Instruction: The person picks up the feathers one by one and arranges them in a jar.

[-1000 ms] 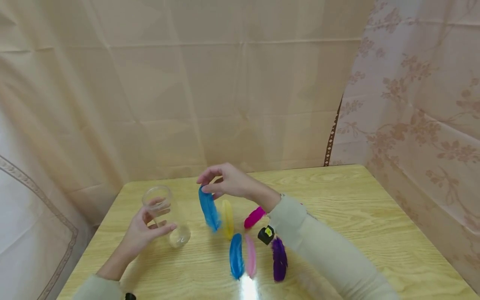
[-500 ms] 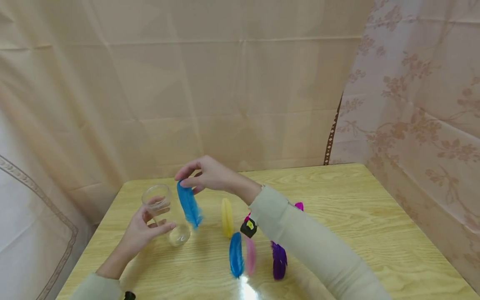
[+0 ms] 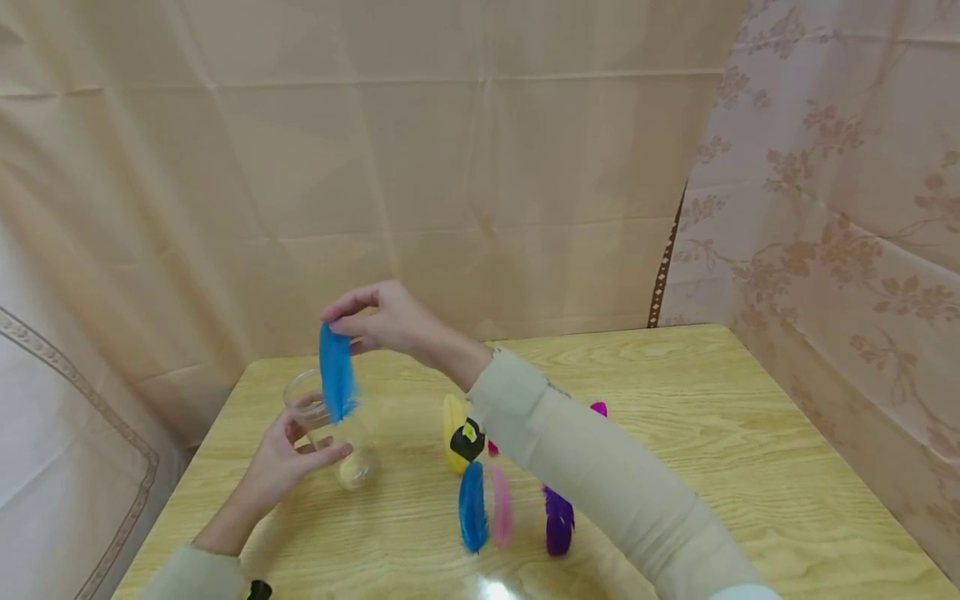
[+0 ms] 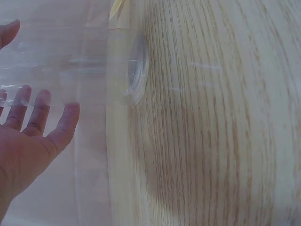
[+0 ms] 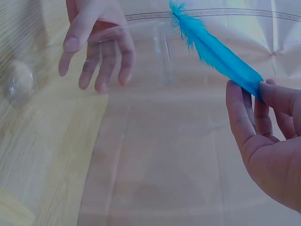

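A clear vase (image 3: 357, 468) stands upright on the left of the table. My left hand (image 3: 277, 471) holds it from the side, thumb and fingers spread round its wall; in the left wrist view the fingers (image 4: 70, 122) lie along the vase (image 4: 135, 70). Between thumb and fingertips my right hand (image 3: 390, 321) pinches one end of a blue feather (image 3: 337, 371). The feather hangs down, its fluffy lower end overlapping the vase's mouth in the head view. From the right wrist, that fluffy end of the feather (image 5: 221, 54) points toward the vase rim.
On the wooden table (image 3: 675, 383) lie a yellow feather (image 3: 452, 408), another blue feather (image 3: 473, 508), a light pink feather (image 3: 501, 507) and a purple feather (image 3: 558, 523). The right sleeve (image 3: 585, 454) partly covers a magenta feather (image 3: 598, 409). A curtain (image 3: 480, 208) hangs behind.
My right hand has carried the blue feather left and up, from beside the yellow feather to the vase's mouth. The left hand and the vase have stayed in place.
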Demonstrator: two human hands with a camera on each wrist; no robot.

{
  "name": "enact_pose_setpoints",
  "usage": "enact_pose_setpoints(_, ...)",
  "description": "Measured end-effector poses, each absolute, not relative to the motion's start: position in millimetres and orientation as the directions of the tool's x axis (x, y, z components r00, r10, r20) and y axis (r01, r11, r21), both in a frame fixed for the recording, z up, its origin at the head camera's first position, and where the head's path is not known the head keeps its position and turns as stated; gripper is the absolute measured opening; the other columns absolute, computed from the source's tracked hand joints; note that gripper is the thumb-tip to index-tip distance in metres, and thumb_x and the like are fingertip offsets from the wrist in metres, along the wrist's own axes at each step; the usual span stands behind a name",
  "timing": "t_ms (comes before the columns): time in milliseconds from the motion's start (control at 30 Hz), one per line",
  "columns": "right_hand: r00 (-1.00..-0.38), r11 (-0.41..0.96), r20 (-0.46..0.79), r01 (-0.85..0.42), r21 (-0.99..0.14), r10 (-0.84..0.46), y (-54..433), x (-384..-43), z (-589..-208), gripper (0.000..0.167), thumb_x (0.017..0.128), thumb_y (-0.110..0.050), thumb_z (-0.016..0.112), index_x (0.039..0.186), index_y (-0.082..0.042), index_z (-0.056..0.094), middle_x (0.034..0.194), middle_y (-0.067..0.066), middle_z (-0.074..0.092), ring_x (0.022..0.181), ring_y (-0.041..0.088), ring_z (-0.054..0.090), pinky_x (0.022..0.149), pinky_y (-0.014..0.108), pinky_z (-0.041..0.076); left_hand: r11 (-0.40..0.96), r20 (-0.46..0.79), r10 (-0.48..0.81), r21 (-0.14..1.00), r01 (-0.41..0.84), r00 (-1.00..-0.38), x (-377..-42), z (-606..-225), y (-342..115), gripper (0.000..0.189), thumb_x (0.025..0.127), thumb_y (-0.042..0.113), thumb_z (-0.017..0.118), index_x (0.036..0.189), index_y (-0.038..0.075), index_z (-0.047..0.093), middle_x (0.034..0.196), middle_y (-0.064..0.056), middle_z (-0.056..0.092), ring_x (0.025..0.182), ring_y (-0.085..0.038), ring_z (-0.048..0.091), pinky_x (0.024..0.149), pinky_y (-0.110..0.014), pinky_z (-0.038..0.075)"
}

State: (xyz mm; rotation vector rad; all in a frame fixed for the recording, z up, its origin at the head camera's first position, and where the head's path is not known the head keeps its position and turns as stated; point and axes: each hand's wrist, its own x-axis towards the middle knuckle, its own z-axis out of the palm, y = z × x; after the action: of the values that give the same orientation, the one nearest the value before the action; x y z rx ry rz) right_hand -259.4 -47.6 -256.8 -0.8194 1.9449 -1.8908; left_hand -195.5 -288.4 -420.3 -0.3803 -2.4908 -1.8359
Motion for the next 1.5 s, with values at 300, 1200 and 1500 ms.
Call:
enact_pose_setpoints(300,-0.839,-0.112,0.236,-0.208,-0.972,-0.49,-65.0,-258.4,-256.1,0.013,0.098,-0.003,0.066,0.107,0.001,0.075,0.102,0.005,0.072,0.084,0.016,0.072,0.076,0.033,0.061,0.274,0.194,0.214,0.929,0.249,-0.957,-197.8,-421.5,-291.8,0.083,0.089,0.004,0.079,0.154,0.003,0.027,0.138,0.002,0.059,0.126,-0.022,0.056,0.09,-0.025,0.054)
enact_pose_setpoints(1200,-0.792,-0.021,0.553,-0.567,-0.823,-0.258,-103.0,-238.9,-266.1,0.012,0.098,-0.009,0.068,0.104,-0.006,0.078,0.105,-0.002,0.068,0.083,-0.004,0.066,0.077,0.015,0.054,0.255,0.244,0.226,0.919,0.299,-0.943,-198.9,-424.1,-292.4,0.075,0.087,-0.001,0.079,0.15,0.008,0.038,0.136,0.005,0.06,0.124,-0.014,0.057,0.092,-0.027,0.054)
enact_pose_setpoints(1500,-0.788,0.088,0.462,-0.538,-0.838,-0.407,-104.9,-234.7,-281.2,0.012,0.098,-0.008,0.068,0.105,-0.007,0.078,0.105,-0.001,0.07,0.08,-0.003,0.064,0.076,0.012,0.052,0.273,0.21,0.218,0.925,0.266,-0.953,-195.7,-423.9,-292.8,0.065,0.09,0.004,0.077,0.144,0.011,0.042,0.133,0.006,0.06,0.119,-0.007,0.057,0.091,-0.025,0.054)
